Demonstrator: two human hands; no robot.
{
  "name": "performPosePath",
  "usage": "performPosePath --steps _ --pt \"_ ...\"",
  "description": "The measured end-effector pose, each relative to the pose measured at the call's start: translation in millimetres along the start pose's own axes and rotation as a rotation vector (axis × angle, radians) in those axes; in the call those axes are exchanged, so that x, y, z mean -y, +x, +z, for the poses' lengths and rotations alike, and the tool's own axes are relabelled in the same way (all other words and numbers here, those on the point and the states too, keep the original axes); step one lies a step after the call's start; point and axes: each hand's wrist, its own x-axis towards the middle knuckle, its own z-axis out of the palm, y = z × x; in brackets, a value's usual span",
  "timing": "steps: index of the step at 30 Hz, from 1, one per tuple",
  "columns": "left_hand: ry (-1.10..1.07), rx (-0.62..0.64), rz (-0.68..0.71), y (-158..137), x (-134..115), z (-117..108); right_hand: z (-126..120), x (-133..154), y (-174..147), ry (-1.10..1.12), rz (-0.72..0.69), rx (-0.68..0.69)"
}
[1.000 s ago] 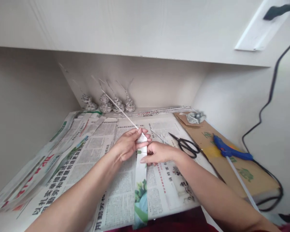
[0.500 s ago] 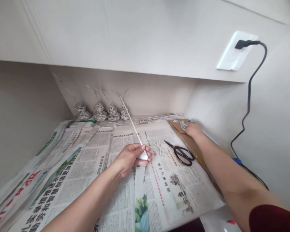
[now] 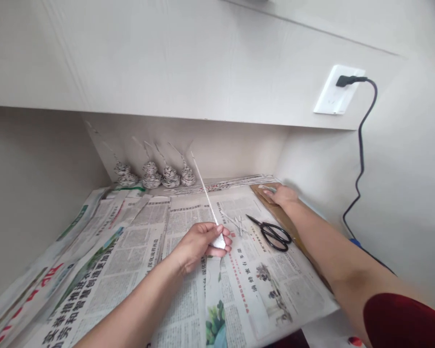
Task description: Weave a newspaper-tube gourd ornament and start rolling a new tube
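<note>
My left hand (image 3: 208, 241) is closed on a thin rolled newspaper stick (image 3: 207, 195). The stick slants up and away, and its wide, unrolled white end lies across my fingers. Far to the right, my right hand (image 3: 284, 195) reaches over a strip of brown cardboard (image 3: 280, 212). Its fingers are pinched at a small whitish thing (image 3: 266, 188), mostly hidden, whose kind I cannot make out. Black-handled scissors (image 3: 273, 234) rest on the newspaper between my hands, beside a few short white paper pieces (image 3: 235, 222).
Several woven paper figures (image 3: 170, 176) with upright stalks stand at the back left. A bundle of long paper sticks (image 3: 224, 183) lies along the back. Newspaper sheets (image 3: 123, 266) cover the surface. A black cord (image 3: 360, 145) hangs from a wall socket (image 3: 339, 92).
The view has shifted slightly. My right hand has moved a little left on the cardboard, and less of the whitish thing shows. My left hand still holds the paper stick.
</note>
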Motion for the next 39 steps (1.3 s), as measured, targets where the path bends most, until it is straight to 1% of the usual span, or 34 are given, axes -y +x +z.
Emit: performPosePath --steps 2,4,6,8,10,11,12,13,14,15,16,18,20,24,32,39 --pt "-0.006 0.002 0.012 -0.2 0.0 0.0 -6.2 9.9 -10.6 0.074 0.031 0.013" --pt "-0.003 0.008 0.016 -0.4 0.7 -0.1 -11.2 24.7 -27.5 0.181 0.002 0.011" --pt "0.005 0.022 0.009 -0.7 1.6 0.3 -14.4 43.8 -51.1 0.331 -0.099 0.043" --pt "0.016 0.027 0.004 -1.4 2.0 1.3 -15.6 64.6 -78.6 0.504 -0.224 0.156" --pt "0.029 0.023 0.006 -2.5 1.6 3.0 -14.6 83.0 -105.9 0.708 -0.353 0.311" --pt "0.036 0.023 0.007 -3.1 1.3 4.1 -13.3 90.0 -117.9 0.982 -0.414 0.473" --pt "0.041 0.025 0.005 -3.7 1.1 5.3 -11.6 95.2 -128.3 1.194 -0.451 0.619" --pt "0.044 0.029 0.0 -4.3 1.0 6.7 -9.4 98.4 -136.7 1.34 -0.473 0.756" --pt "0.046 0.033 -0.009 -4.7 1.1 8.2 -7.0 99.9 -143.1 1.437 -0.482 0.883" --pt "0.05 0.039 -0.02 -5.0 1.6 9.7 -4.4 100.1 -147.6 1.486 -0.493 0.988" --pt "0.056 0.044 -0.031 -5.0 2.5 11.1 -1.8 99.4 -150.2 1.509 -0.501 1.067" --pt "0.081 0.054 -0.047 -4.5 5.1 13.1 2.8 97.4 -151.5 1.525 -0.502 1.144" --pt "0.121 0.054 -0.056 -3.5 8.2 13.7 6.4 96.5 -150.1 1.537 -0.466 1.135" --pt "0.182 0.042 -0.043 -2.3 12.0 11.8 8.9 98.0 -147.4 1.564 -0.385 1.062" --pt "0.222 0.025 -0.047 -2.6 10.2 11.5 4.2 98.6 -150.1 1.537 -0.446 0.937" --pt "0.212 0.021 -0.059 -1.6 11.1 10.1 2.6 100.2 -150.4 1.551 -0.4 0.916"
